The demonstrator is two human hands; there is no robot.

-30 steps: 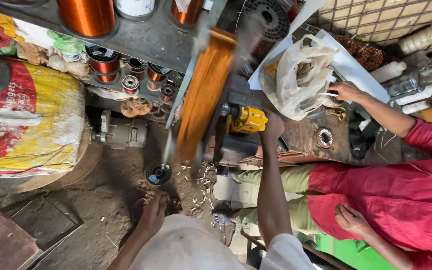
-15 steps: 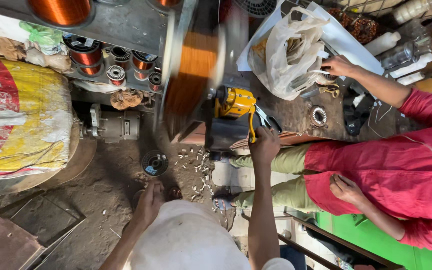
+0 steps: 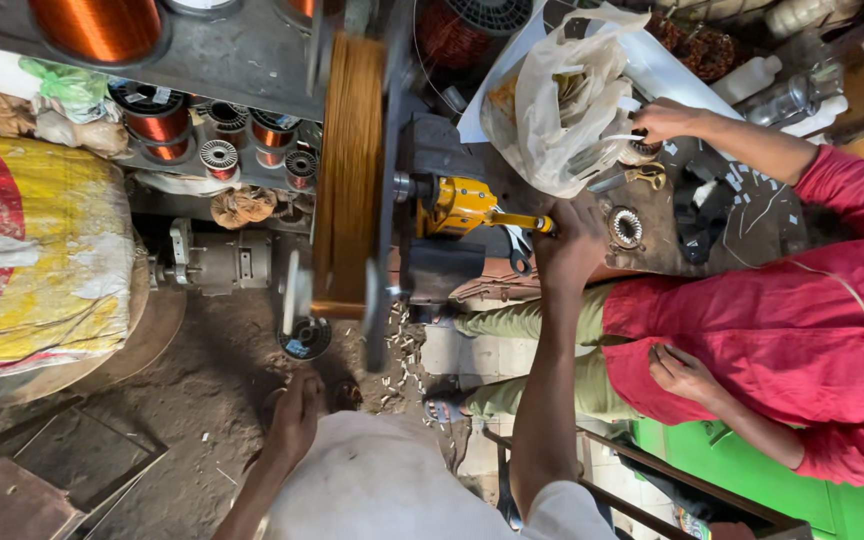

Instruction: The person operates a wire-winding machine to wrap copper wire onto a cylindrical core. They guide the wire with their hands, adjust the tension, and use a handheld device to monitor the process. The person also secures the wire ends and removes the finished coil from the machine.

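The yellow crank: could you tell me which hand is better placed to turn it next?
Probably the right. The right hand grips the end of the yellow crank beside the copper coil, while the left hand sits low near the floor, well apart from it.

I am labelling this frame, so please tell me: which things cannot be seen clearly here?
Head view only:
- Right hand: its fingers cover the end of the yellow crank handle, so the grip is unclear.
- Left hand: fingertips merge with dark ground; contact uncertain.
- Copper wire coil: top hidden by the grey shelf.
- White plastic bag: contents indistinct.
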